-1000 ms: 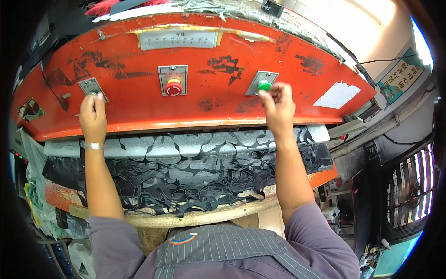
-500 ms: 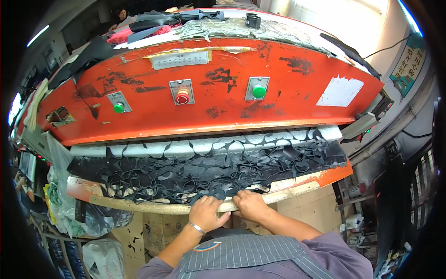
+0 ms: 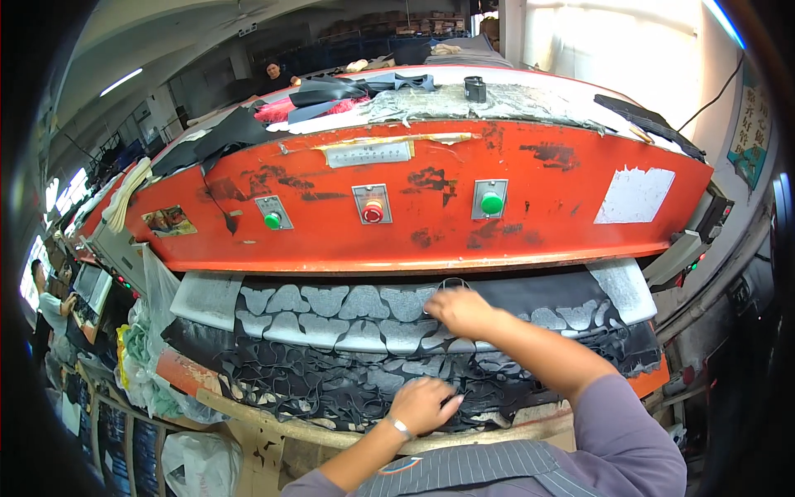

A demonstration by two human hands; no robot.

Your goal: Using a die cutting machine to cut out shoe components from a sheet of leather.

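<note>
My right hand [image 3: 457,313] reaches over the white cutting board [image 3: 207,300], fingers curled at a thin-rimmed cutting die [image 3: 454,283], mostly hidden by the hand. The die stands on a black sheet [image 3: 530,291], beside rows of grey-white cut-out shapes [image 3: 364,302] left of it. The sheet's right part is uncut at the back. Nearer me, my left hand [image 3: 422,406] hovers over or rests on tangled black scraps [image 3: 323,385], its thumb apart and fingers loosely bent, with nothing visible in it.
The red press beam [image 3: 431,232] spans behind the board, bearing a red button [image 3: 373,211] and two green buttons [image 3: 492,203]. Black material [image 3: 232,137] lies on top. Plastic bags [image 3: 199,462] hang or stand at left. Other people [image 3: 277,76] are in the background.
Both hands have left the front edge; the right has gone far forward to the die, the left onto the scraps. Much more of the white board and cut sheet now shows. My view has shifted.
</note>
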